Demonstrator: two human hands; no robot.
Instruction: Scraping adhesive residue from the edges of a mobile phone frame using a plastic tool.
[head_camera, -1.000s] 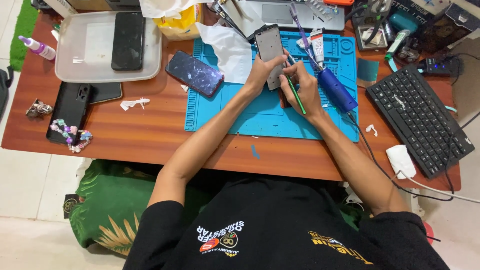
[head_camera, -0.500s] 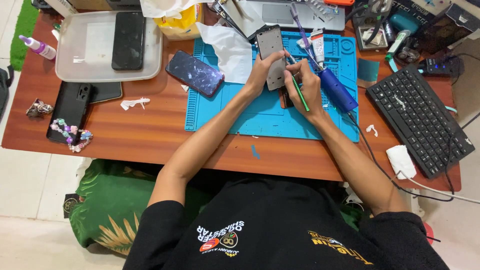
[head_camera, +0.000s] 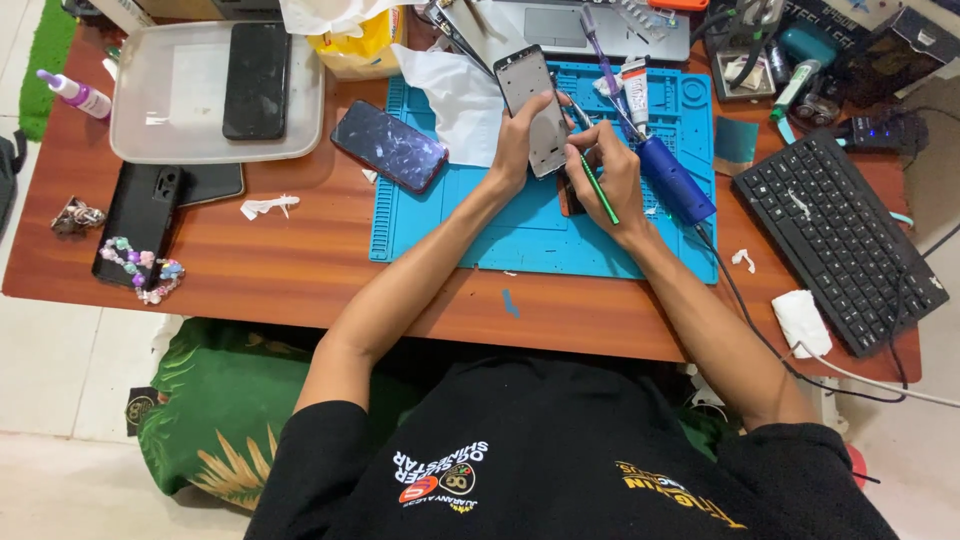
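Left hand (head_camera: 520, 140) grips the grey phone frame (head_camera: 533, 105), tilted up above the blue repair mat (head_camera: 480, 230) so I can reach its edge; my right hand (head_camera: 610, 175) pinches a green-handled tool (head_camera: 598, 190) like a pen against it.

your grey rectangular phone frame (head_camera: 530, 105) sits above a bright blue rubber work mat (head_camera: 500, 225), your thin tool (head_camera: 598, 190) is green, the reddish-brown wooden bench (head_camera: 290, 270) shows streaky grain, and the flat plastic keyboard (head_camera: 840, 240) is black.
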